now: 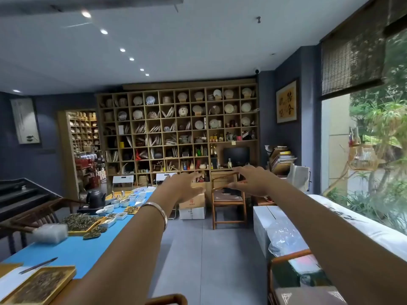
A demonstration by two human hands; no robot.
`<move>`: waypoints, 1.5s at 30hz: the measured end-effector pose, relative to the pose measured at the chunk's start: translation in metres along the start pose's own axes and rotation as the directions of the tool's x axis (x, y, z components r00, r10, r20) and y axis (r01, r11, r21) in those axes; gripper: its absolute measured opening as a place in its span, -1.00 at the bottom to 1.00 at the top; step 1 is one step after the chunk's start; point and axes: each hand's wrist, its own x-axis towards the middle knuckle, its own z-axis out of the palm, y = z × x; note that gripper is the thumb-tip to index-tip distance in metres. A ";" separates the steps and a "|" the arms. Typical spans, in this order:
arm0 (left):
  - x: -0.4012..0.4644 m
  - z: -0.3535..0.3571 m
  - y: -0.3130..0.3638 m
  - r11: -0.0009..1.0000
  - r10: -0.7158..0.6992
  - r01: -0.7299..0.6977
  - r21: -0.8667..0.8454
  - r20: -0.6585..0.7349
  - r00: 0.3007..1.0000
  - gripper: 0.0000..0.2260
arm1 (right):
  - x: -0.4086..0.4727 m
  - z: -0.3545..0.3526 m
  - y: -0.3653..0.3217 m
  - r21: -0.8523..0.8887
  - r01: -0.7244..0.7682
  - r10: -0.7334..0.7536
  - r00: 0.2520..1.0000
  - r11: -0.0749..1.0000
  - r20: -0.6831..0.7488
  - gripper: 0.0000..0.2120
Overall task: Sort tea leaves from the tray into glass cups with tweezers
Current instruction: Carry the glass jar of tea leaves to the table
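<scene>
Nearest tray (39, 285): a yellow-rimmed tray of tea leaves is seen at the lower left corner, lying on the desk (72, 249), which is covered in blue.
Tweezers (38, 265): a dark pair is laid on the desk just beyond that tray, untouched by either hand.
Plastic bag (49, 233): a clear bundle is seen farther along the left edge of the desk.
Second tray (82, 223): a larger heap of tea leaves is held in another yellow tray in the middle of the desk, with small dishes of leaves beside it.
Cups (137, 197): small white bowls and glass cups are grouped towards the far end, near a black kettle (95, 198).
Left hand (184, 189): it is stretched forward in the air, well apart from the desk, fingers spread and relaxed, nothing held; a metal bangle (157, 213) is worn on the wrist.
Right hand (251, 180): it is raised likewise, fingers loosely extended, nothing gripped.
Chair (229, 201): a wooden chair is seen on the floor beyond the hands.
Shelf wall (178, 128): the far wall is filled by wooden cubbyholes stocked with round tea cakes.
</scene>
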 end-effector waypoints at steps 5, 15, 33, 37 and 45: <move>0.087 0.022 0.000 0.999 -0.031 0.031 0.023 0.010 0.999 -0.41 | 0.072 0.013 0.046 -0.006 0.003 -0.003 1.000 1.000 -0.023 -0.22; 0.262 0.057 -0.006 0.998 -0.049 0.049 0.033 0.008 0.999 -0.42 | 0.229 0.038 0.143 0.011 0.043 -0.043 0.998 0.999 -0.043 -0.24; 0.561 0.138 -0.169 0.985 -0.169 0.170 0.025 -0.036 0.985 -0.34 | 0.567 0.142 0.194 -0.014 0.097 -0.098 0.990 0.995 -0.099 -0.21; 0.653 0.152 -0.217 0.989 -0.150 0.150 0.003 -0.021 0.988 -0.34 | 0.675 0.159 0.206 -0.042 0.097 -0.100 0.991 0.994 -0.086 -0.21; 0.811 0.191 -0.281 0.991 -0.130 0.130 -0.007 0.000 0.991 -0.36 | 0.849 0.210 0.238 -0.045 0.117 -0.120 0.990 0.992 -0.077 -0.20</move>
